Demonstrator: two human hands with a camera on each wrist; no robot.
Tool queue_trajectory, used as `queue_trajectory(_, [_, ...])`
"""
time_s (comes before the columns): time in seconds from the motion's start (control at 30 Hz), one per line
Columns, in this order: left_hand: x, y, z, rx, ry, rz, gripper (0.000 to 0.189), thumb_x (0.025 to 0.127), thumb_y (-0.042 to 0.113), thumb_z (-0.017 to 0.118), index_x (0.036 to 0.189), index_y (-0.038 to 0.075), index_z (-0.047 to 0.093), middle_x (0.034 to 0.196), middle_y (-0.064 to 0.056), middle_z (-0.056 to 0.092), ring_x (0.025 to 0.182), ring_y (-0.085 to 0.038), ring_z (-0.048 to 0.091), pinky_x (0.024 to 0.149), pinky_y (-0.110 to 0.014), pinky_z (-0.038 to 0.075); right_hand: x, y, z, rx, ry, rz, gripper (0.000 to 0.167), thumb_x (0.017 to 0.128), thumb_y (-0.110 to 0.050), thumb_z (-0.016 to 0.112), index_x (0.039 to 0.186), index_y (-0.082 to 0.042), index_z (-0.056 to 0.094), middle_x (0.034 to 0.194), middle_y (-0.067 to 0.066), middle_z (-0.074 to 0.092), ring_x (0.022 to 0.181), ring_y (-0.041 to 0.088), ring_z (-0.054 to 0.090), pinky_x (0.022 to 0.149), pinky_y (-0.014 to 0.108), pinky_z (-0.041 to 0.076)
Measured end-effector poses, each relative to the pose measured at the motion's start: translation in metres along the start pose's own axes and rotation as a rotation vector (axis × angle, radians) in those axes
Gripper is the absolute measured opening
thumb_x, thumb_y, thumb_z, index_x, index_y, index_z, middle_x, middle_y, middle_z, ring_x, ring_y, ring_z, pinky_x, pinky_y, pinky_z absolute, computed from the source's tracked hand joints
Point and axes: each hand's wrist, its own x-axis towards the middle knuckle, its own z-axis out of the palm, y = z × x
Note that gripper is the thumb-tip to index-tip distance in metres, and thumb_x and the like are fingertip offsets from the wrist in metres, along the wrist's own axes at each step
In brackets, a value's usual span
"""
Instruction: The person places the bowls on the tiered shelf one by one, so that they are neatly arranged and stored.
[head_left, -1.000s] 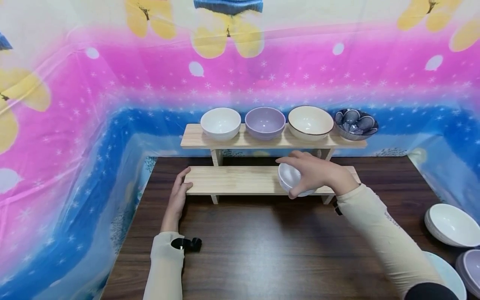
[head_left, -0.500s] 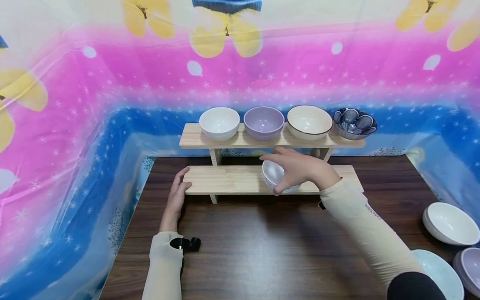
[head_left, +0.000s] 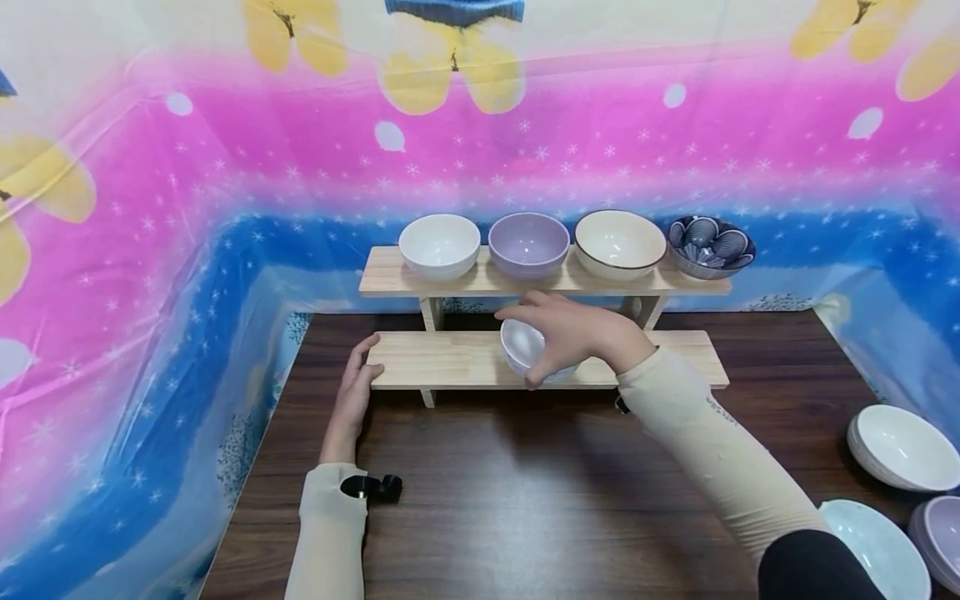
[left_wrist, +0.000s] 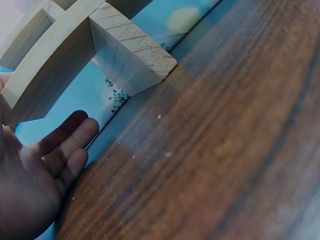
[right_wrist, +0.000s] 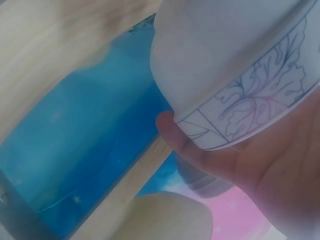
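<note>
Fabric backdrop (head_left: 480,108) — pink above blue, white snowflakes (head_left: 542,153) throughout — behind a dark wood-grain table (head_left: 450,467), pale glare (head_left: 510,542) on top.

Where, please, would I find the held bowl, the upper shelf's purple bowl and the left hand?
Held bowl (head_left: 522,344): head view, inner surface.
Purple bowl (head_left: 528,245): head view, inner surface.
Left hand (head_left: 353,398): head view, middle of the hand.

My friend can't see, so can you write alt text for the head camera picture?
A person's right hand holds a small pale bowl at the lower wooden shelf, while the left hand grips that shelf's end. The upper shelf holds a white bowl, purple bowl, cream bowl and dark patterned bowl; more dishes sit at right on the table.
</note>
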Motion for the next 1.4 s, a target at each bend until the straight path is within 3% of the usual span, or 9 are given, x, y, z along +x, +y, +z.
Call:
queue_trajectory(0.6, [-0.002,0.001,0.0,0.006,-0.003,0.005,0.058,0.105,0.011,0.043,0.162,0.007,0.037,0.174,-0.011,0.021,0.159,-0.034,0.016,0.123,-0.057,0.014,0.026,-0.02,0.003,-0.006,-0.041,-0.027,0.097,0.072,-0.04,0.089,0.158,-0.023,0.048,0.156,0.013,0.043,0.134,0.035,0.044,0.1,0.051,0.049])
queue_trajectory(0.87, [0.0,0.001,0.0,0.013,-0.007,0.004,0.057,0.106,0.011,0.042,0.163,0.007,0.037,0.173,-0.009,0.022,0.159,-0.031,0.015,0.124,-0.057,0.013,0.043,-0.033,0.006,-0.027,-0.047,-0.039,0.096,0.073,-0.042,0.09,0.158,-0.024,0.049,0.146,0.009,0.048,0.13,0.033,0.044,0.1,0.049,0.049])
queue_trajectory(1.4, [0.001,0.002,0.0,0.013,-0.001,-0.014,0.059,0.105,0.01,0.043,0.163,0.008,0.036,0.173,-0.007,0.024,0.159,-0.031,0.018,0.123,-0.056,0.015,0.074,-0.054,0.016,-0.056,-0.08,-0.04,0.097,0.076,-0.047,0.089,0.16,-0.026,0.046,0.15,0.005,0.045,0.125,0.029,0.047,0.096,0.049,0.051])
